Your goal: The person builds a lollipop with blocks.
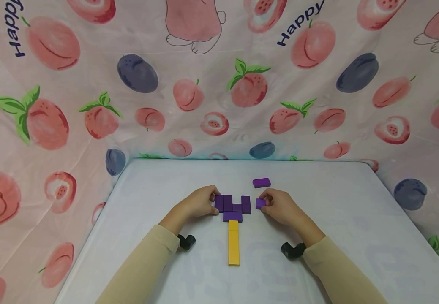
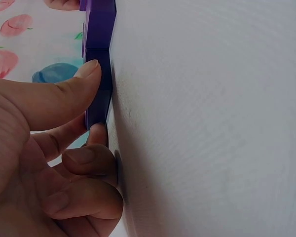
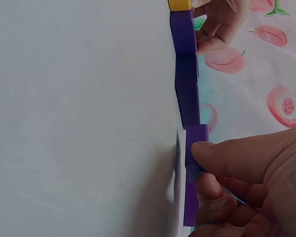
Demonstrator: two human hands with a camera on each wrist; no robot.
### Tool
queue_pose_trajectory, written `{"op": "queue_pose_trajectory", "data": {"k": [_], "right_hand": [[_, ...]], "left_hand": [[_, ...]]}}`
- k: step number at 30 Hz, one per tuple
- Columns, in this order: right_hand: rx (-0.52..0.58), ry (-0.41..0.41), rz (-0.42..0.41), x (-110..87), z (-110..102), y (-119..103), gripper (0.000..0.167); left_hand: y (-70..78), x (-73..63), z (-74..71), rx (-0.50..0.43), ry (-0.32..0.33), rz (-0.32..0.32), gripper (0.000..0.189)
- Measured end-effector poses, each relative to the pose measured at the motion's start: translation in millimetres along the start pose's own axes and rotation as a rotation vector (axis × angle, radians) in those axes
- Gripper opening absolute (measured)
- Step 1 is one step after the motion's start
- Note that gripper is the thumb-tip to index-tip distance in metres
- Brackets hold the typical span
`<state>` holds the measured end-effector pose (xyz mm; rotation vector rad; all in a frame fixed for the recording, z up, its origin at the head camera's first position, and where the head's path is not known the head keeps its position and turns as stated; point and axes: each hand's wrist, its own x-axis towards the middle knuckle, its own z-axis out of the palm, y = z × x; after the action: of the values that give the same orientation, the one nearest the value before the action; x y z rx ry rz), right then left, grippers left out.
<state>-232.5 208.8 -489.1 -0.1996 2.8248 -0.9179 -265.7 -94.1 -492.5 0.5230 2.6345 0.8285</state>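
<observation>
In the head view, several flat purple blocks (image 1: 227, 202) lie joined on the table above a column of yellow blocks (image 1: 233, 245). A gap opens upward between the blocks on the left and an upright block (image 1: 246, 204) on the right. My left hand (image 1: 200, 202) holds the leftmost purple block (image 1: 219, 203), thumb at its near edge and fingers at its far side. Just right of the group, my right hand (image 1: 280, 206) pinches a small purple block (image 1: 260, 203). The right wrist view shows that block (image 3: 197, 136) between thumb and curled fingers.
Another purple block (image 1: 261, 183) lies farther back, beyond the right hand. A white table (image 1: 147, 177) carries everything, with a fruit-print cloth (image 1: 211, 97) hanging behind it. Black wrist cameras (image 1: 293, 251) sit by both sleeves.
</observation>
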Motion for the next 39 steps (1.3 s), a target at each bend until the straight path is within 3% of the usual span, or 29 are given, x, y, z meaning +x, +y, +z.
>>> {"op": "queue_pose_trajectory", "data": {"k": [13, 39], "right_hand": [[-0.002, 0.013, -0.064, 6.3, -3.3, -3.1, 0.029], [0.034, -0.006, -0.077, 16.8, 0.8, -19.6, 0.028]], "left_hand": [[0.0, -0.4, -0.5, -0.006, 0.007, 0.010, 0.055], [1.6, -2.4, -1.5, 0.001, 0.017, 0.023, 0.054]]}}
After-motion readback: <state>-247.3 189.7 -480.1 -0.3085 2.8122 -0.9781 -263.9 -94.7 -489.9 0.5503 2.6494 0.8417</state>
